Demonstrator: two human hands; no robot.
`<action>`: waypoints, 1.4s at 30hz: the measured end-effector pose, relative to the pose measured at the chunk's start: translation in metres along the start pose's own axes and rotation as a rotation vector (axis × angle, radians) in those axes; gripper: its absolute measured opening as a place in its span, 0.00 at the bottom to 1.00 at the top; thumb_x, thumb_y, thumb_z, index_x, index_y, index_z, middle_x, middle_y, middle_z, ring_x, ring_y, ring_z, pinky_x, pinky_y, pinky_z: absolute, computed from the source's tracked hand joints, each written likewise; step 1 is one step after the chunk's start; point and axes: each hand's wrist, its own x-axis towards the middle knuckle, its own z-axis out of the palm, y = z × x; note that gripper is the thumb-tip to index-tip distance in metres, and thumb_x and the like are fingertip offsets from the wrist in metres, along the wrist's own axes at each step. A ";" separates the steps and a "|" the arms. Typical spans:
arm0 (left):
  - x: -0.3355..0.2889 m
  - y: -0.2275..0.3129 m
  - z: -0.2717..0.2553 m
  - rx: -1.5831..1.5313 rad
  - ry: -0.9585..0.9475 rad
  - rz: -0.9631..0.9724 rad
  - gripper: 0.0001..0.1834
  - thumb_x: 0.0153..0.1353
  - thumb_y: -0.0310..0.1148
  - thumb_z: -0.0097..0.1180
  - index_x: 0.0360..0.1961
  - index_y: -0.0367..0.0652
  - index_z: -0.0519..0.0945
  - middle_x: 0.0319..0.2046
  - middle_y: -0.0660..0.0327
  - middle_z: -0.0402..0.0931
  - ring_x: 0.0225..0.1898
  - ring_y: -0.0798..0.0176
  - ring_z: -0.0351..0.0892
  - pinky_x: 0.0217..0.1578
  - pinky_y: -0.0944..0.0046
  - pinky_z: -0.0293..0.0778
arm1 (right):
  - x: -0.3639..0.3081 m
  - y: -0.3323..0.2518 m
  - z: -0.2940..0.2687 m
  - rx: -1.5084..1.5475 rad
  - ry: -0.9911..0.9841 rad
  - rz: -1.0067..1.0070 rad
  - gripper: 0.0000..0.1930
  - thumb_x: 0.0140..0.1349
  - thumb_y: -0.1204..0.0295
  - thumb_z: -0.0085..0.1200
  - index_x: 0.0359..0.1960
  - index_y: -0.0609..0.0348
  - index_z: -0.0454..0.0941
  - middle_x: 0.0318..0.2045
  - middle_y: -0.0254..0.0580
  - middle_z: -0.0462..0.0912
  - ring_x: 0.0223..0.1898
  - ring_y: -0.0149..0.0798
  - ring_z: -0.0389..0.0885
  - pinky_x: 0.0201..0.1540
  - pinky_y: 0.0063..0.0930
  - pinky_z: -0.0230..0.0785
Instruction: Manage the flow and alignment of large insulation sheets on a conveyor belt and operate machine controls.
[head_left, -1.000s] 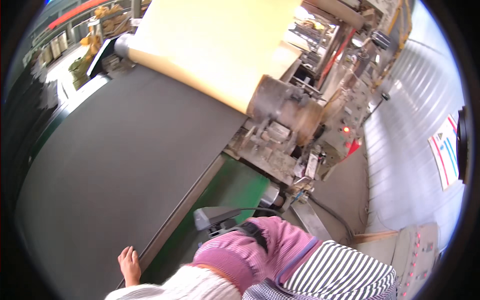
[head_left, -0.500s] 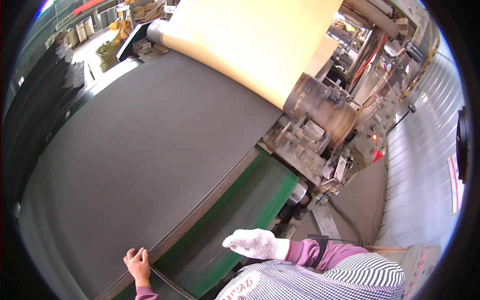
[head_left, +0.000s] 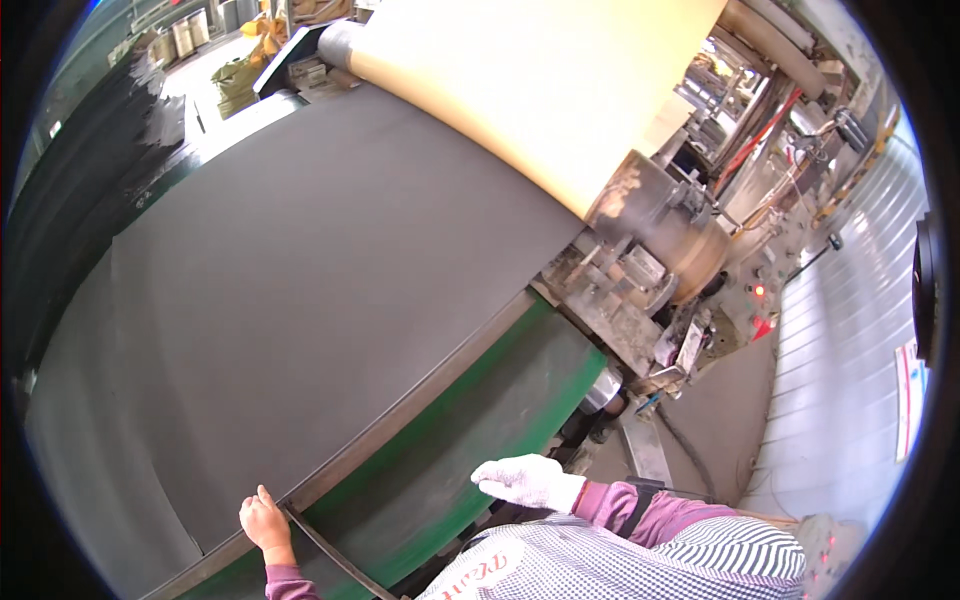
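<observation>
A wide dark grey sheet [head_left: 330, 270] lies over the machine bed, its near side running along a narrow brown edge rail [head_left: 390, 405]. My left hand [head_left: 265, 525], bare, is at this rail at the lower left. Its fingers are bent together with one fingertip pointing up, and whatever lies under them is hidden. My right hand [head_left: 527, 482], in a white knitted glove, hangs over the green-edged belt [head_left: 480, 400], apart from the sheet. Its gloved fingers are pressed together and nothing shows in them. A straight seam or sheet edge [head_left: 165, 470] crosses the dark surface at the left.
A pale yellow web [head_left: 530, 90] passes around a roller beyond the sheet. Right of it stand a worn roller end [head_left: 660, 225] and metal brackets [head_left: 610, 300]. A thin dark bar [head_left: 335, 555] slants beside my left hand. A corrugated wall [head_left: 850, 320] bounds the right side.
The view has shifted, so the machine sits slightly farther right. A seam or edge now shows at the sheet's left. My left hand's fingers have drawn closer together; my right hand stays above the belt.
</observation>
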 end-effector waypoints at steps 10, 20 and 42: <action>-0.006 0.165 -0.035 -0.155 0.296 0.220 0.25 0.62 0.55 0.58 0.17 0.47 0.80 0.22 0.57 0.77 0.29 0.51 0.80 0.31 0.51 0.73 | 0.028 -0.022 -0.022 0.336 0.230 -0.031 0.08 0.63 0.75 0.62 0.44 0.57 0.85 0.35 0.38 0.88 0.36 0.28 0.85 0.44 0.24 0.78; 0.018 -0.079 -0.024 -0.101 0.235 -0.266 0.31 0.53 0.41 0.65 0.55 0.30 0.75 0.54 0.44 0.75 0.61 0.43 0.70 0.65 0.47 0.65 | 0.146 -0.084 -0.020 -0.251 0.450 -0.554 0.17 0.58 0.73 0.60 0.50 0.53 0.83 0.47 0.42 0.85 0.51 0.45 0.83 0.58 0.36 0.76; -0.001 -0.140 -0.046 -0.106 -0.133 -0.472 0.23 0.57 0.46 0.58 0.50 0.46 0.85 0.52 0.49 0.81 0.57 0.45 0.78 0.59 0.48 0.73 | 0.243 0.019 -0.106 -0.462 0.374 -0.216 0.27 0.45 0.77 0.62 0.53 0.60 0.81 0.54 0.52 0.78 0.61 0.53 0.73 0.67 0.40 0.65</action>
